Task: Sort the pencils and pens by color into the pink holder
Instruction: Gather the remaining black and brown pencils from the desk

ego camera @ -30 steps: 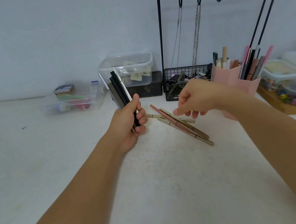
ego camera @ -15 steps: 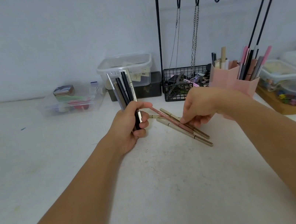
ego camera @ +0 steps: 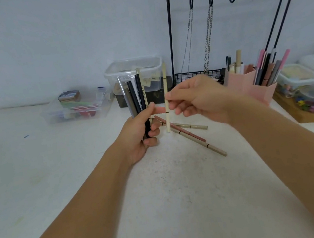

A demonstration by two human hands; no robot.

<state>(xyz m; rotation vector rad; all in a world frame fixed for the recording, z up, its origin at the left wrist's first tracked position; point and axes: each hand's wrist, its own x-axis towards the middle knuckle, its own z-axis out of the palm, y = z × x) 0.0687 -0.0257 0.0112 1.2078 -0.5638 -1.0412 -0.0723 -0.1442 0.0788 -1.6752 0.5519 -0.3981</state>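
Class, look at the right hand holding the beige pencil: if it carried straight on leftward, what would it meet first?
Most likely the left hand and its bundle of dark pens; the right hand with its beige pencil looks nearly touching, though depth is unclear.

You face a plain pale wall point(ego camera: 37, 45) behind a white speckled worktop point(ego camera: 176, 208); a black hook rack point(ego camera: 169, 34) stands against it, in soft, even light.

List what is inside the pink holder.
The pink holder has upright pens in two groups: pale and brown ones at the back, pink, black and grey ones nearer the front. Its walls hide their lower ends and anything lying at the bottom.
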